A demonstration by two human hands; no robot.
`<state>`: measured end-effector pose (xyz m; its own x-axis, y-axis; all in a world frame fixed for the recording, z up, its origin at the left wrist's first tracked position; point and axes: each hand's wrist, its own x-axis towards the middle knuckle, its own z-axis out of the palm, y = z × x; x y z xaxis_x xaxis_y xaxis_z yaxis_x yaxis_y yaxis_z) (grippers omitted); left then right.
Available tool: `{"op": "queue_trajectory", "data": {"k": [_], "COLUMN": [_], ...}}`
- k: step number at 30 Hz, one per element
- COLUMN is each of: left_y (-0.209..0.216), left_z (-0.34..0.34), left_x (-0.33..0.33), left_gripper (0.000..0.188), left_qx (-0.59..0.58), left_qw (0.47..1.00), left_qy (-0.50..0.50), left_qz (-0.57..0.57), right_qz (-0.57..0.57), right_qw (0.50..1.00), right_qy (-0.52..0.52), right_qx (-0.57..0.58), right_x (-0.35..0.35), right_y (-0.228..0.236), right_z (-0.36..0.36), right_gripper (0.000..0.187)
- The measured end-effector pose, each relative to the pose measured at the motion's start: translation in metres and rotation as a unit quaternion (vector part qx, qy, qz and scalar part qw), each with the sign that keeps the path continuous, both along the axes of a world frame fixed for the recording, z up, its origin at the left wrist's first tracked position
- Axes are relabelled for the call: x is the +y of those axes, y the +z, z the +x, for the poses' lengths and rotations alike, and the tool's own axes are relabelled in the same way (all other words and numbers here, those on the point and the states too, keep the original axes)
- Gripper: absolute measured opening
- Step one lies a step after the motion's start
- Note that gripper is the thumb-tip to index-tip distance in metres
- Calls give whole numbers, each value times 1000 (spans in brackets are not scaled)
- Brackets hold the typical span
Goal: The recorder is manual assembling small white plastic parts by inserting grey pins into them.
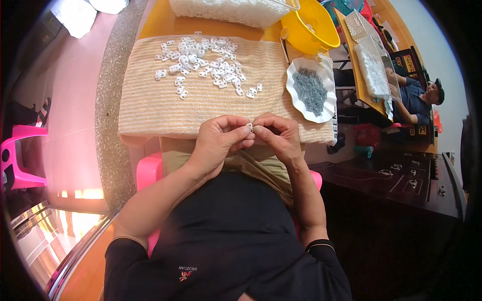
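Close in front of my body, over the near edge of the towel, my left hand (223, 138) pinches a small white plastic piece (250, 127) between thumb and fingers. My right hand (278, 138) meets it there, its thumb and forefinger closed at the piece's right side. Whether a second small part sits in the right fingertips is hidden. Farther off on the striped beige towel (143, 95) lies a loose heap of similar white two-holed pieces (191, 52). A white wavy-rimmed dish (329, 98) to the right holds many small grey metal parts (310, 90).
A clear bin (226, 12) of white pieces and a yellow basin (321, 42) stand at the back. A thin tool (284, 47) lies by the basin. At right, another person (416, 98) sits at a table with a bin. A pink stool (22, 155) is at left.
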<state>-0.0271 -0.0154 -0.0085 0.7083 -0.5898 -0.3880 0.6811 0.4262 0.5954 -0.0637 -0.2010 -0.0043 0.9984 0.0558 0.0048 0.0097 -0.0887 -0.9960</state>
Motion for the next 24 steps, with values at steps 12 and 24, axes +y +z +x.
{"op": "queue_trajectory", "data": {"k": [12,24], "left_y": [-1,-4], "left_z": [-3,-3], "left_x": [-2,-3], "left_gripper": [15,13], "left_qx": [-37,-80], "left_qw": [999,996], "left_qy": [20,45], "left_qz": [25,20], "right_qz": [23,92], "right_qw": [998,987], "right_qy": [20,2], "right_qx": [50,129], "right_x": [4,8], "right_y": [9,11], "right_z": [1,3], "right_gripper": [12,13]}}
